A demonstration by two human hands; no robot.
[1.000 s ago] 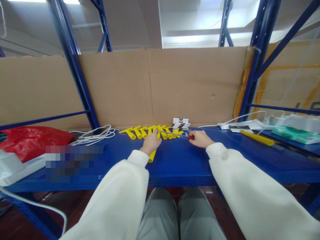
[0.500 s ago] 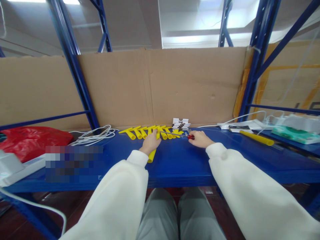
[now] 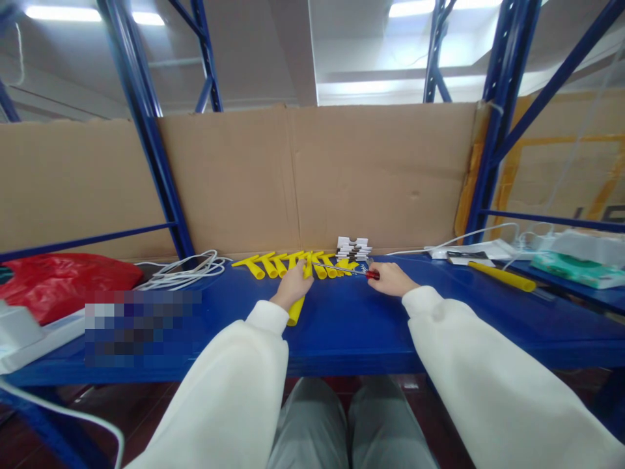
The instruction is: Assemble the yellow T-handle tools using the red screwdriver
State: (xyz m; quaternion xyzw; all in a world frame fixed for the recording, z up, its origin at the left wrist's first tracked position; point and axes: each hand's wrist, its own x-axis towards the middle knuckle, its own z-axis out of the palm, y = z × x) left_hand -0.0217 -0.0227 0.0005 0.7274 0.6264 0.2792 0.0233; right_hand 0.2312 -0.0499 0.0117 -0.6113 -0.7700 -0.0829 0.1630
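Observation:
My left hand [image 3: 293, 284] is closed around a yellow plastic handle [image 3: 296, 312], whose tube end sticks out below the fingers toward me. In my right hand [image 3: 390, 279] is a screwdriver [image 3: 374, 275] with a red grip. Its thin shaft points left, and the tip meets the upper part of the yellow handle by my left fingers; the exact contact is too small to make out. Behind my hands lies a row of several similar yellow handles [image 3: 254, 268]. A stack of white and dark pieces [image 3: 352, 249] stands at the back, with small metal parts [image 3: 362, 267] before it.
The blue shelf top [image 3: 351, 332] ends in a front edge near my knees. A cardboard sheet [image 3: 371, 176] backs it. To the left lie a red bag [image 3: 73, 283] and a coiled white cable [image 3: 185, 272]; to the right, a yellow tool [image 3: 502, 276] and a green-white pack [image 3: 576, 266].
The view has tilted slightly upward, so the scene sits a little lower. Both hands keep their grips, and the screwdriver stays against the yellow handle.

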